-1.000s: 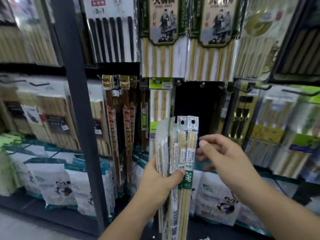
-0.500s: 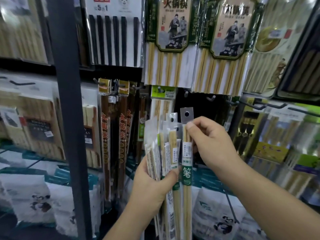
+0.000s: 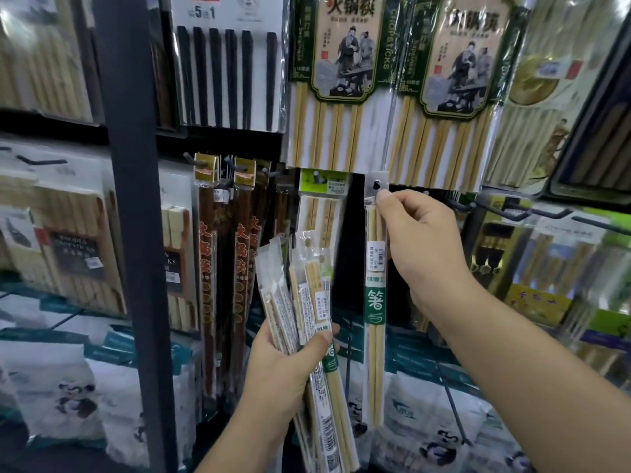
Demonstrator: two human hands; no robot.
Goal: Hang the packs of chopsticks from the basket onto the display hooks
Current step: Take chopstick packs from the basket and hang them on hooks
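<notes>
Two hands (image 3: pixel 283 373) (image 3: pixel 430 254), one lone pack (image 3: pixel 375 302), one bundle (image 3: pixel 302 295)

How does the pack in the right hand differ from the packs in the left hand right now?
The right hand pinches one pack near its top; the left hand grips a fanned bundle around its middle. The pack hangs upright, its punched hole raised about level with the hooks; the bundle tilts left and sits lower. Both show pale chopsticks in clear sleeves with green labels.
</notes>
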